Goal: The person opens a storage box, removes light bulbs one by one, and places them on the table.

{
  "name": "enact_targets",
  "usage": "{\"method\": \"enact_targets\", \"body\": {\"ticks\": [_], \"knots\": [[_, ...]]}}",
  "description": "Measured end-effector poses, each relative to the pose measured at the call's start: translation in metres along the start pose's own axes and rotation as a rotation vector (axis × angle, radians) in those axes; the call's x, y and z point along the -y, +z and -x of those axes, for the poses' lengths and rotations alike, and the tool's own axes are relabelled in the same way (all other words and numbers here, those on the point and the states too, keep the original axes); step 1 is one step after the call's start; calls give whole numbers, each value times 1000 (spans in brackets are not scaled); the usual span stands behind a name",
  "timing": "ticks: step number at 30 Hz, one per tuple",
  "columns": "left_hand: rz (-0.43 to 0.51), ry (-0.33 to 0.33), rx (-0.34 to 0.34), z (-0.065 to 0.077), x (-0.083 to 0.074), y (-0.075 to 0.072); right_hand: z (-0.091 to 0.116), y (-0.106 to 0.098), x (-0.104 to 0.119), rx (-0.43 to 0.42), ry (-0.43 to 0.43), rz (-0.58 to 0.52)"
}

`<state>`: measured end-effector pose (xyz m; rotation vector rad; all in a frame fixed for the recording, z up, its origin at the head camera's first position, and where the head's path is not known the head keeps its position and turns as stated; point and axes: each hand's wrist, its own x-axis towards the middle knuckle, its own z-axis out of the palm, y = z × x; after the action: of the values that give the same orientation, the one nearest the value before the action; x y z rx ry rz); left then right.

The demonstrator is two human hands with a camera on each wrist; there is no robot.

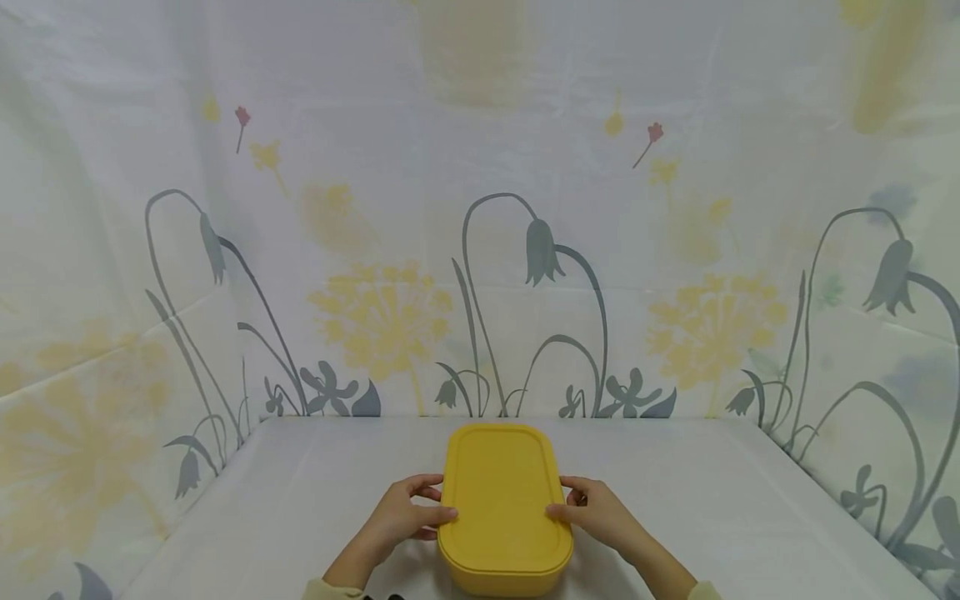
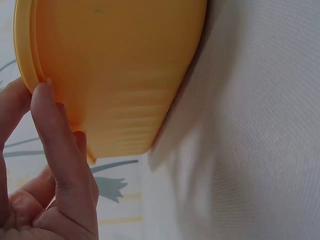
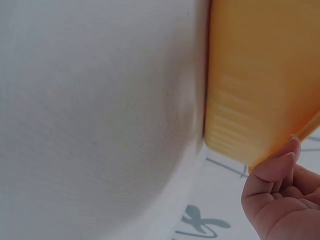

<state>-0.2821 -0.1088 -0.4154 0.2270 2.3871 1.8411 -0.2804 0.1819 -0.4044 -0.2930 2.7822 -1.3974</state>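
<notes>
A yellow lidded plastic container [image 1: 504, 583] stands on the white surface, its long side pointing away from me. Its flat lid [image 1: 501, 496] is on top. From the left, my left hand [image 1: 397, 515] pinches the lid's rim, thumb on top and fingers underneath. My right hand [image 1: 603, 515] does likewise on the opposite side. In the left wrist view, the left fingertips [image 2: 42, 92] touch the rim, beside the ribbed wall of the container. The right wrist view has the right fingers [image 3: 280, 165] curled under the rim; its thumb is mostly hidden there.
The white cloth-covered surface [image 1: 315, 475] spreads around the container. A curtain [image 1: 510, 333] printed with grey bellflowers and yellow blooms rises at the back and along both sides.
</notes>
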Motion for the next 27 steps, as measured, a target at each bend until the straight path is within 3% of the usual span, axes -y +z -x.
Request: {"method": "enact_targets", "body": {"ticks": [16, 27], "knots": [[-28, 4, 10, 2, -7, -2, -1, -2, 2, 9, -39, -11], [15, 43, 18, 2, -11, -5, -4, -4, 5, 7, -38, -13]]}}
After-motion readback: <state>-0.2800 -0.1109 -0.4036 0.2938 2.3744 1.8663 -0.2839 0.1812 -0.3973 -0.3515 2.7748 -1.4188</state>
